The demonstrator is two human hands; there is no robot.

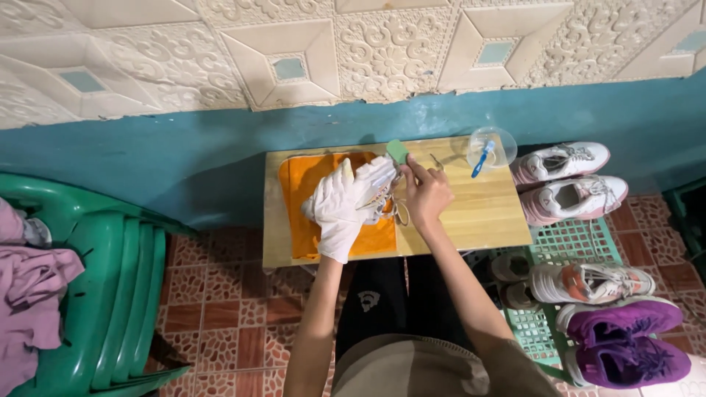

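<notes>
Two hands on one white sneaker [379,192] — gloved left hand [340,206] clamps it flat on the orange cloth [309,184], which shields the wooden table [478,213]. Bare right hand [426,195] pinches a green sponge [398,151] at the toe. Bowl [491,147] with blue toothbrush [482,158] sits within reach.

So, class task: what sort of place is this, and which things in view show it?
Probably a home corner used for cleaning shoes: a low wooden table against a tiled wall, sneakers on a green rack, and stacked green plastic chairs on a patterned tile floor.
</notes>
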